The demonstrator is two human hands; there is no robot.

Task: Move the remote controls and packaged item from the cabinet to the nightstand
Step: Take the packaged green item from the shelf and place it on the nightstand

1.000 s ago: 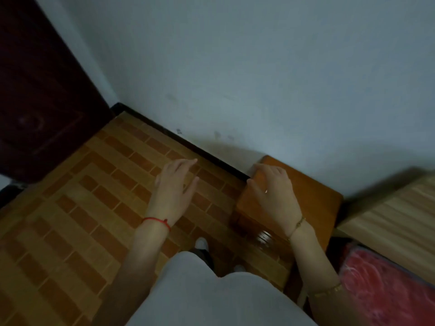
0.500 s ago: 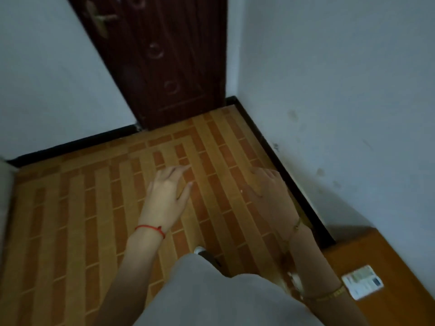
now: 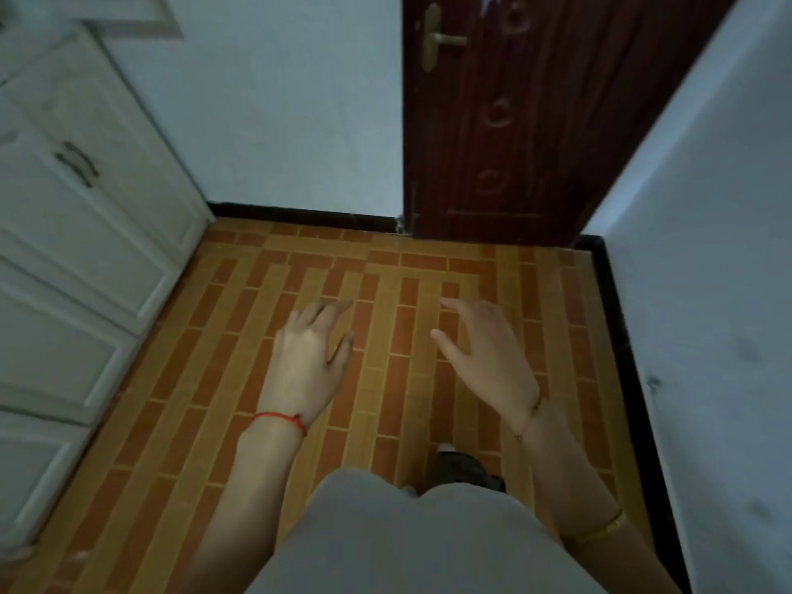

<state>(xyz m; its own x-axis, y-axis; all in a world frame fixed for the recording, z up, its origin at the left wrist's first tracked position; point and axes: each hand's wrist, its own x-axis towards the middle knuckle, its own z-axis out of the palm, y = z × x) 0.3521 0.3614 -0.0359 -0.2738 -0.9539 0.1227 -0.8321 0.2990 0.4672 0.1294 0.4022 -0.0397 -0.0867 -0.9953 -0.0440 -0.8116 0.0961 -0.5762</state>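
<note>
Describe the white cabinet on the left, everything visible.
The white cabinet fills the left edge of the head view, standing on the tiled floor against the pale wall. Its front looks like painted wood with recessed framed panels, stacked as doors or drawers; which, I cannot tell. Two dark curved handles sit side by side near the top. All fronts appear shut. Its top is blurred and mostly cropped. Neither hand touches it.

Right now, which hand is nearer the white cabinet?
Left. The left hand hovers closer to the white cabinet; the right hand is farther, toward the wall.
</note>
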